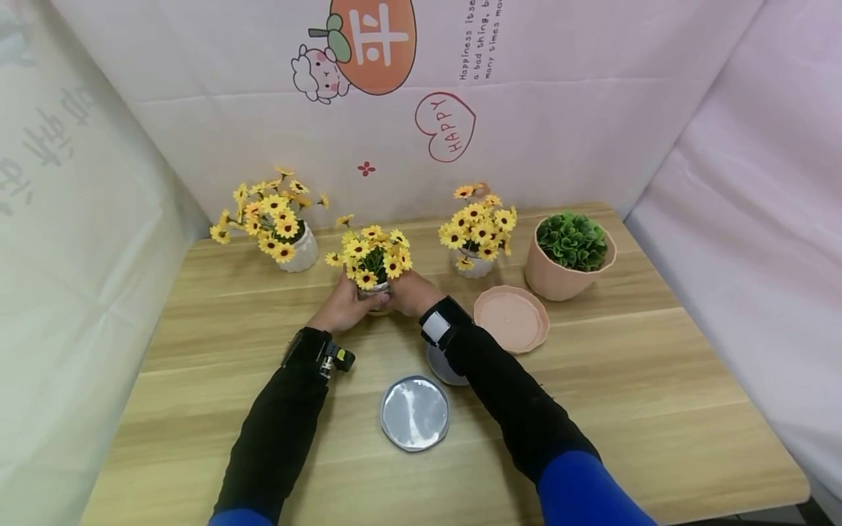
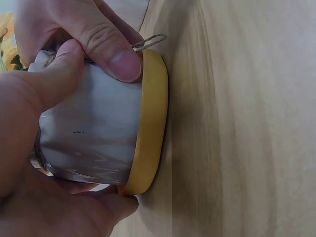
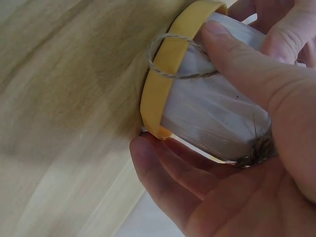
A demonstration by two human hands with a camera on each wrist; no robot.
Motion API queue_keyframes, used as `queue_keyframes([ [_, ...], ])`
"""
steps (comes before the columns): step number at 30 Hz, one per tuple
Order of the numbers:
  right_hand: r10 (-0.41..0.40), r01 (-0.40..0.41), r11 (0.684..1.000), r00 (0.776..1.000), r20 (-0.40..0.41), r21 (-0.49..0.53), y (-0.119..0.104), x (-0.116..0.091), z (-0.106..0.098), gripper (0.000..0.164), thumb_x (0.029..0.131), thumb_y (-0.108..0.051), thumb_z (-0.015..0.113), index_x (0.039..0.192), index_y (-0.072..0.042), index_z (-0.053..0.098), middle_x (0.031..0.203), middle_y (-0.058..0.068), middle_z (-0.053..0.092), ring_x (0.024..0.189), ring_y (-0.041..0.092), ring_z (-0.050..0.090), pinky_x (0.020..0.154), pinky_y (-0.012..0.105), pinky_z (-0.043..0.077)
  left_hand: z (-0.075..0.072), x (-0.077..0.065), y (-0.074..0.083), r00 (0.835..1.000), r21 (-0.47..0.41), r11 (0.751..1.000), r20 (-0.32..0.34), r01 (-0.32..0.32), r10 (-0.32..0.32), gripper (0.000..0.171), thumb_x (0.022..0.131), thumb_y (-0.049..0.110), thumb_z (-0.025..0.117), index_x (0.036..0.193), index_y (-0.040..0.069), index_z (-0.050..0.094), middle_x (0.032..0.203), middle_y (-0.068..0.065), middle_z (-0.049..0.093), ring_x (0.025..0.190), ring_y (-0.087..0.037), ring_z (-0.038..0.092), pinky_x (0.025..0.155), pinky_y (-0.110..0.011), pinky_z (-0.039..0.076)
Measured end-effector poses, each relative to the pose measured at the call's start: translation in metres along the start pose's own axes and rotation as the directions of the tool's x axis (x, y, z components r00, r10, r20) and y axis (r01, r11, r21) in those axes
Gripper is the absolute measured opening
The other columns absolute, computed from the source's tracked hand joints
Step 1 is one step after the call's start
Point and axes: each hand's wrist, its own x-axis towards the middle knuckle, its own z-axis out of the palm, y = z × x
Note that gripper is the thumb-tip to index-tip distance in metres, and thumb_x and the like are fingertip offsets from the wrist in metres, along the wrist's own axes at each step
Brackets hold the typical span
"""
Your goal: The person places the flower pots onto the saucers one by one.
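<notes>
Both hands hold a small white flowerpot (image 2: 91, 128) with yellow artificial daisies (image 1: 368, 256), at the middle back of the table. My left hand (image 1: 345, 301) grips its left side, the thumb laid across the pot. From the other side my right hand (image 1: 414, 292) curls round it, its thumb (image 3: 242, 59) pressing the wall low down near the saucer. Under the pot a yellow saucer (image 2: 150, 118) fits round its base, close to the tabletop. A loop of twine (image 3: 173, 76) hangs from the pot over the saucer's rim.
Two more daisy pots, left (image 1: 299, 252) and right (image 1: 472, 264), stand along the back. A pink pot (image 1: 555, 277) with a green plant is at right, beside a pink saucer (image 1: 509, 319). Nearer lie a grey saucer (image 1: 414, 414) and another (image 1: 444, 367) partly under my right arm.
</notes>
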Motion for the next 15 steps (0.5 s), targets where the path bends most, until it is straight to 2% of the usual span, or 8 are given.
queue_keyframes([
  [5, -0.006, 0.006, 1.0, 1.0, -0.021, 0.006, 0.002, 0.006, -0.002, 0.04, 0.104, -0.021, 0.07, 0.136, 0.001, 0.063, 0.139, 0.021, 0.068, 0.13, 0.032, 0.065, 0.113, 0.04, 0.053, -0.001, 0.006, 0.001, 1.0, 0.024, 1.0, 0.007, -0.019, 0.019, 0.09, 0.098, 0.013, 0.075, 0.168, 0.017, 0.019, 0.174, -0.01, 0.026, 0.162, -0.027, 0.024, 0.137, -0.046, 0.013],
  [11, 0.031, -0.031, 1.0, 0.999, -0.021, 0.003, 0.003, 0.016, -0.004, 0.03, 0.103, -0.02, 0.07, 0.123, 0.002, 0.068, 0.131, 0.021, 0.071, 0.124, 0.032, 0.067, 0.105, 0.04, 0.056, -0.004, 0.012, 0.004, 1.0, 0.059, 0.998, 0.008, -0.006, 0.005, 0.081, 0.099, 0.013, 0.074, 0.166, 0.016, 0.027, 0.171, -0.01, 0.033, 0.161, -0.027, 0.028, 0.136, -0.045, 0.016],
  [15, 0.052, -0.052, 0.999, 0.999, -0.004, 0.003, 0.002, 0.02, -0.005, 0.024, 0.103, -0.022, 0.07, 0.112, 0.0, 0.069, 0.121, 0.02, 0.073, 0.114, 0.03, 0.068, 0.095, 0.039, 0.056, -0.005, 0.015, 0.004, 1.0, 0.073, 0.997, -0.003, -0.007, 0.008, 0.078, 0.099, 0.011, 0.073, 0.165, 0.013, 0.03, 0.17, -0.012, 0.035, 0.16, -0.029, 0.03, 0.136, -0.047, 0.018],
])
